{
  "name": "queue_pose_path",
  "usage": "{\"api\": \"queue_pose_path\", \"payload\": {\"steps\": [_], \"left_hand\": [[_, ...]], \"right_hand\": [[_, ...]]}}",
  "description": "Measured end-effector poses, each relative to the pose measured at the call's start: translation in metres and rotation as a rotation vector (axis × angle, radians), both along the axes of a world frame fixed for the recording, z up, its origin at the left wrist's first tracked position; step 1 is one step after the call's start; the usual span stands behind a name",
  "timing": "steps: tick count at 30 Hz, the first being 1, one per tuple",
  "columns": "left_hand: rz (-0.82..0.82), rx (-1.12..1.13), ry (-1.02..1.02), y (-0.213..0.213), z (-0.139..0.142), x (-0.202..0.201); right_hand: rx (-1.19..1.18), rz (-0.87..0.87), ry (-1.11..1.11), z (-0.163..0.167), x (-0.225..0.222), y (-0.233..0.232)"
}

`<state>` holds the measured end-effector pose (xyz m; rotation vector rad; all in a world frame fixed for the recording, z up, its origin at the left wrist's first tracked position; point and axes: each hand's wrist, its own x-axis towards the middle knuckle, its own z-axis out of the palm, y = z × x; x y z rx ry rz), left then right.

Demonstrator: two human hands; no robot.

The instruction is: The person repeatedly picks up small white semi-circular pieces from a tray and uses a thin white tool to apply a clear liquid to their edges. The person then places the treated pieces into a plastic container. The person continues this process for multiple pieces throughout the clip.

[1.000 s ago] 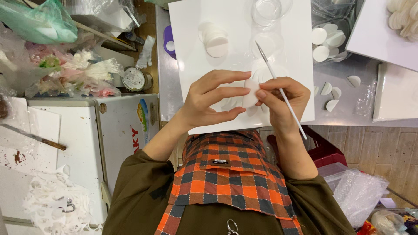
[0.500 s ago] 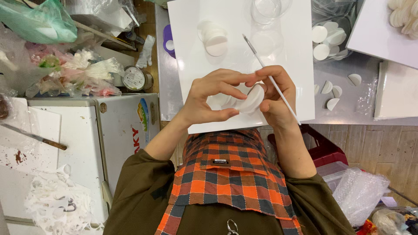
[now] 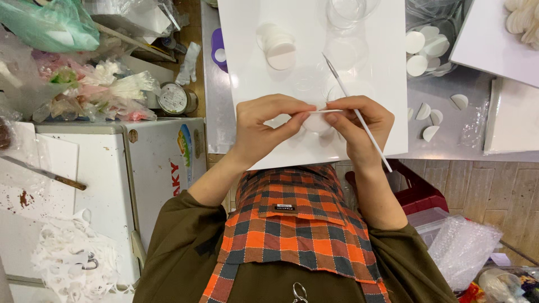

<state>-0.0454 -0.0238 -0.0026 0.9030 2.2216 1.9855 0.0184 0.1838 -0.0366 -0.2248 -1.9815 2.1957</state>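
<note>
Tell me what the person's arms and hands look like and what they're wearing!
Both hands, the left hand and right hand, are bare, with no gloves or rings visible. The forearms are bare too: dark olive-brown sleeves are pushed up near the elbows. An orange checked apron covers the chest.

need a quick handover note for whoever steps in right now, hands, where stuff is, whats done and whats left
Left hand: pinching a small white disc, held edge-on over the white board.
Right hand: grip on the same disc from the other side, with a thin white stick tool tucked between its fingers.
Things: a stack of white discs at the far side of the board; clear round lids beside it; cut half discs on the metal table to the right.
Done: some discs already halved.
Left: the disc in hand looks unfinished, and the stack is untouched.
</note>
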Motion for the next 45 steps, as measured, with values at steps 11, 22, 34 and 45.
{"api": "queue_pose_path", "payload": {"steps": [11,22,34,45], "left_hand": [[0.095,-0.167,-0.294,0.001,-0.034,-0.036],[-0.089,-0.047,-0.148,0.014,-0.021,-0.019],[0.082,0.01,-0.312,0.014,-0.041,-0.031],[0.395,-0.415,0.339,0.001,-0.047,-0.057]], "right_hand": [[-0.019,-0.101,0.062,-0.007,-0.003,0.016],[0.059,-0.068,0.014,-0.001,-0.002,0.014],[0.089,-0.114,-0.002,-0.007,-0.006,0.018],[0.069,-0.121,0.005,-0.018,-0.005,0.028]]}}
